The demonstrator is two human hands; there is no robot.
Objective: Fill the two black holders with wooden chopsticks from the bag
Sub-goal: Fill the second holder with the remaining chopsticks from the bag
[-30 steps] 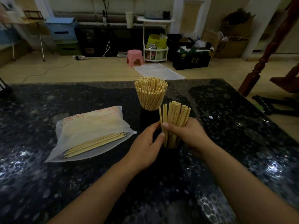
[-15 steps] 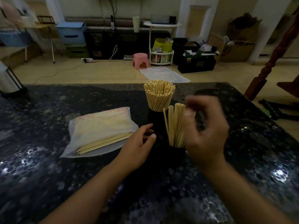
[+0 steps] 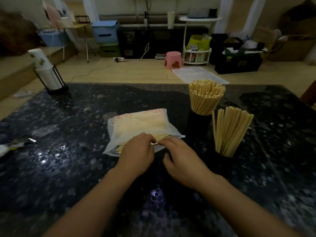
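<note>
— Where are the chopsticks (image 3: 160,138) just now?

— The loose ones lie in the bag (image 3: 136,125), at the middle of the frame, their ends poking out of its open mouth toward the lower left. The bag lies flat on the table (image 3: 68,168) with that mouth facing the person, which I take to be so the sticks can be drawn straight out.

— And the hands?

— Both are at the mouth. The left hand (image 3: 136,156) has its fingers curled over the sticks, gripping or pinning them. The right hand (image 3: 183,158) reaches in from the right with a fingertip on the same sticks. Whether it pinches them or only touches is hard to say, since the frame is dim and the fingers overlap. My guess is one hand steadies while the other gathers a bunch.

— How full are the holders?

— The far holder (image 3: 199,124), right of centre, is packed, its sticks fanning out at the top. The near holder (image 3: 220,161), lower and further right, has a looser sheaf leaning to the right, with room left. So the next bunch likely belongs there.

— Why stand them so close to the bag?

— Probably to keep the carry short. They sit just beside each other, right of the bag.

— Anything else around?

— A stack of paper cups (image 3: 45,69) in a wire stand at the upper left, and a wrapper (image 3: 18,142) at the left edge.
</note>
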